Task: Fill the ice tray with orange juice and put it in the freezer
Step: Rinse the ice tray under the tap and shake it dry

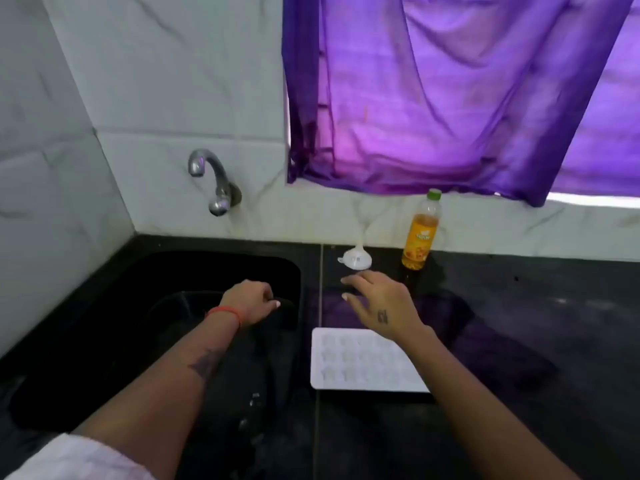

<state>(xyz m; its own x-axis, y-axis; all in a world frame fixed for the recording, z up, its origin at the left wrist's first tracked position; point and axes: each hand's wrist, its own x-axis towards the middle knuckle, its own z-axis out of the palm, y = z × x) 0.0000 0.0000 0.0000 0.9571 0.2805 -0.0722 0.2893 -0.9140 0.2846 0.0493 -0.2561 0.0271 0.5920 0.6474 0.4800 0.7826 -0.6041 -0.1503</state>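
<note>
A white ice tray (360,362) with several small moulds lies flat on the black counter in front of me. A clear bottle of orange juice (420,237) with a green cap stands upright against the back wall. My right hand (381,303) hovers above the counter between tray and bottle, fingers spread and holding nothing, its forearm crossing the tray's right corner. A small white funnel-like piece (356,258) lies just beyond its fingertips. My left hand (251,301) is over the sink's right side with fingers curled; I cannot tell whether it holds anything.
A black sink (138,306) fills the counter's left side, with a chrome tap (213,181) on the tiled wall above it. A purple curtain (450,98) hangs over the window. Black counter (536,323) stretches to the right.
</note>
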